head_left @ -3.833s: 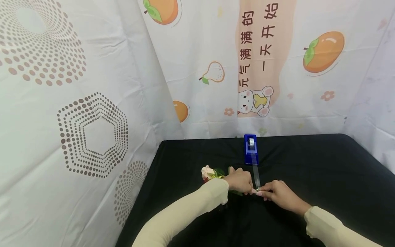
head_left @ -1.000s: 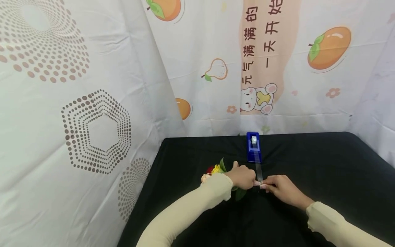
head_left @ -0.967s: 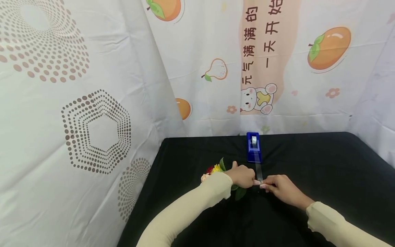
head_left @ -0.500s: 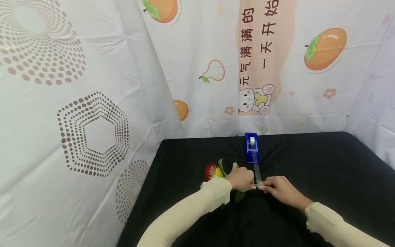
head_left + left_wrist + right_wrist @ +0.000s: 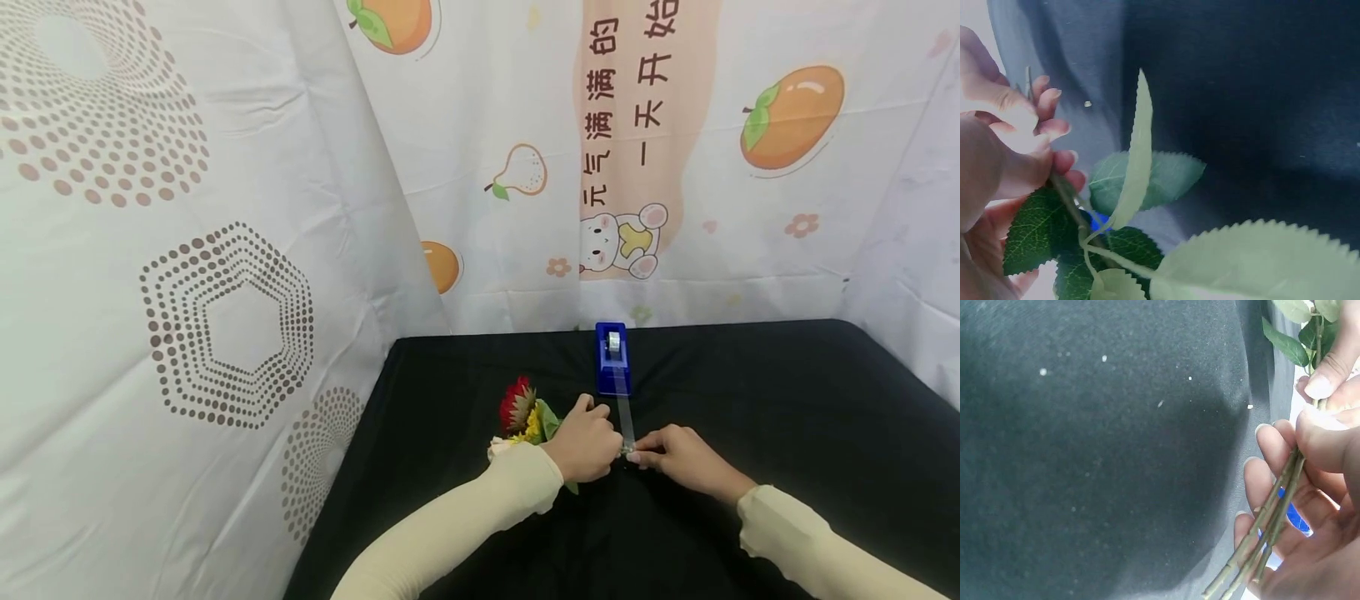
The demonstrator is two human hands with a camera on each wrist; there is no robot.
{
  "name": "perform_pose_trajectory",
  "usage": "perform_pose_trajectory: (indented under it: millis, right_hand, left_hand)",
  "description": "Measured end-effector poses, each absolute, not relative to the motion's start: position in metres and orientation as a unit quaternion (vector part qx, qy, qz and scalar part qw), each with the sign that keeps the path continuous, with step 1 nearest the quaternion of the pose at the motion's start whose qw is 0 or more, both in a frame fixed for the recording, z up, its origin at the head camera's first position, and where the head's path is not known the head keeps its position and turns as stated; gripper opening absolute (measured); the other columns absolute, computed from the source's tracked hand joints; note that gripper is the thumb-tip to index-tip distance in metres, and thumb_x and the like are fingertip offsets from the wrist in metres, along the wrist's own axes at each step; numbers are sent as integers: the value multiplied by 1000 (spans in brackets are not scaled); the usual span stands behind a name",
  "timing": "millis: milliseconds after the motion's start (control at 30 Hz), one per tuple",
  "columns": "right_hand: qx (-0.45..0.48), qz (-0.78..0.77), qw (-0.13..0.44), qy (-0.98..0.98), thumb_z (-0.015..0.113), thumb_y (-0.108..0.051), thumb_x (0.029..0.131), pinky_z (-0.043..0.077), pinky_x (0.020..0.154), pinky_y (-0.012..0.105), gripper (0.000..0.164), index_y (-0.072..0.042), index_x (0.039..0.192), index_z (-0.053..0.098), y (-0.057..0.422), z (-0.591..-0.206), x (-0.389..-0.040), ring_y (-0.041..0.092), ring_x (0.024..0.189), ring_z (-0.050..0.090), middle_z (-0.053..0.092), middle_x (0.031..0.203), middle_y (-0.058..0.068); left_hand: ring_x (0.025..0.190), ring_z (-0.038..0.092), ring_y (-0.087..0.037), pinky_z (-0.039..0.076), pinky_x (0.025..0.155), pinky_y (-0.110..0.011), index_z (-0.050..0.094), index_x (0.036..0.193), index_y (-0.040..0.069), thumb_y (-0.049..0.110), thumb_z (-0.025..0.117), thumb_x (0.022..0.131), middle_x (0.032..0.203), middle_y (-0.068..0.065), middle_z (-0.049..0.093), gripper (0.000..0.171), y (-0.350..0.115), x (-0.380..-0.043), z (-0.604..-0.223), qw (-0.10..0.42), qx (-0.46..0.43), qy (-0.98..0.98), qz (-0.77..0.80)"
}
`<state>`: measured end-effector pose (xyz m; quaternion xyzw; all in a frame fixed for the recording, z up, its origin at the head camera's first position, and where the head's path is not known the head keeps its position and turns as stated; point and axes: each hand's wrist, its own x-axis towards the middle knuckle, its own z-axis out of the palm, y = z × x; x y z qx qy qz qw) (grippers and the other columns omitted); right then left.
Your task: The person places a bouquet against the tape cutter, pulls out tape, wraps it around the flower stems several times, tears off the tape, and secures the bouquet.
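A small bunch of flowers is held sideways above the black cloth, with a red flower (image 5: 516, 407), a yellow flower (image 5: 533, 428) and a pale flower (image 5: 500, 446) at its left end. My left hand (image 5: 587, 446) grips the stems below the serrated green leaves (image 5: 1141, 169). Close beside it, my right hand (image 5: 686, 460) pinches the same stems (image 5: 1264, 531) between thumb and fingers; their cut ends stick out past it. A strip of clear tape (image 5: 626, 421) stretches from the blue tape dispenser (image 5: 612, 379) down to the stems between both hands.
Black cloth (image 5: 750, 392) covers the table, with tiny pale specks on it in the right wrist view. White patterned curtains (image 5: 495, 242) hang behind and to the left. The dispenser stands near the table's back edge.
The bunch has turned about its stems: the red flower has come up into view while the pale one sits lower. My left hand has rolled with it; my right hand has hardly moved.
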<state>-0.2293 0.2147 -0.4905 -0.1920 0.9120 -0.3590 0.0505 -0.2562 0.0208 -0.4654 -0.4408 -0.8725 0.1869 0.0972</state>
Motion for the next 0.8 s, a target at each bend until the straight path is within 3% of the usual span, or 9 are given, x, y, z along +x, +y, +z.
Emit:
perform_pose_trajectory:
  millis: [333, 533, 667, 800]
  right_hand:
    - [-206, -379, 89, 898, 55, -35, 96, 49, 60, 27, 28, -15, 88, 72, 218, -489, -232, 14, 68, 60, 66, 78, -5]
    - [-210, -366, 32, 906, 59, -30, 94, 48, 59, 25, 22, -17, 82, 71, 215, -493, -232, 9, 64, 59, 64, 73, -7]
    - [-230, -336, -27, 913, 63, -26, 92, 46, 58, 24, 15, -18, 83, 73, 211, -495, -232, 2, 62, 54, 61, 70, -10]
    - [-241, -317, -72, 914, 66, -21, 90, 45, 57, 24, 9, -22, 83, 72, 209, -497, -232, 0, 61, 51, 58, 69, -14]
  left_hand:
    - [94, 42, -14, 25, 92, -39, 68, 82, 36, 40, 59, 92, 90, 12, 66, 14, 19, -254, -469, 159, -473, -837, 224]
    - [95, 43, -15, 27, 91, -40, 64, 75, 34, 40, 57, 93, 87, 11, 65, 20, 20, -253, -472, 182, -475, -828, 234]
    - [93, 42, -14, 28, 91, -40, 60, 74, 34, 42, 63, 88, 83, 13, 63, 17, 23, -255, -465, 133, -451, -853, 225]
    - [89, 39, -12, 26, 86, -39, 59, 71, 32, 44, 61, 90, 77, 16, 59, 22, 27, -263, -452, 38, -405, -899, 161]
